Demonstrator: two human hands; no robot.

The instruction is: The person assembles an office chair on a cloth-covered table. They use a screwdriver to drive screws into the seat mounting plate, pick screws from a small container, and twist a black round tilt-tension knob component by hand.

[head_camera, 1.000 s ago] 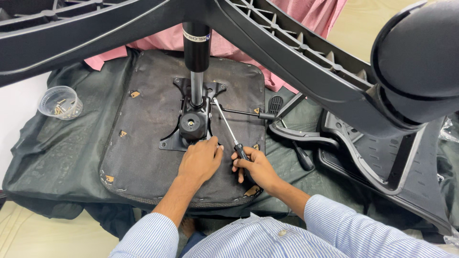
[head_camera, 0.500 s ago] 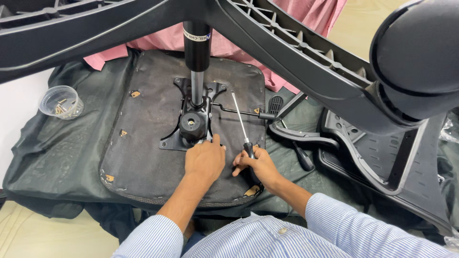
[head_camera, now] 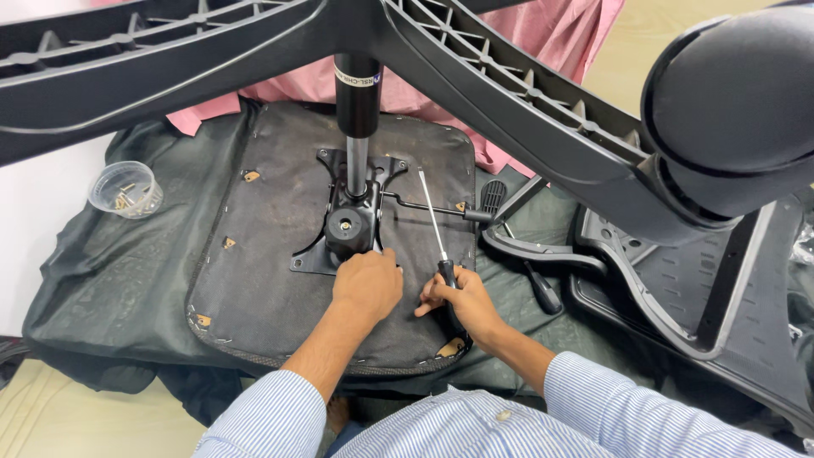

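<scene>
Small white label (head_camera: 357, 78) on black gas cylinder (head_camera: 357, 102), print blurred.

Operator: light blue shirt with fine white vertical stripes, small pale button on the front placket, long sleeves pushed up to mid-forearm with bunched cuffs, left hand (head_camera: 366, 284) and right hand (head_camera: 462, 298) both bare, no gloves, rings or watch visible.

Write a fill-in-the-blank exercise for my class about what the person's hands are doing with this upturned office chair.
1. The right hand holds a ____ by its black handle, shaft pointing away from the person.
2. The left hand rests against the black metal ____ bolted to the seat underside.
3. The clear plastic cup sits to the ____ of the seat.

Missing words: screwdriver; mechanism; left
</scene>
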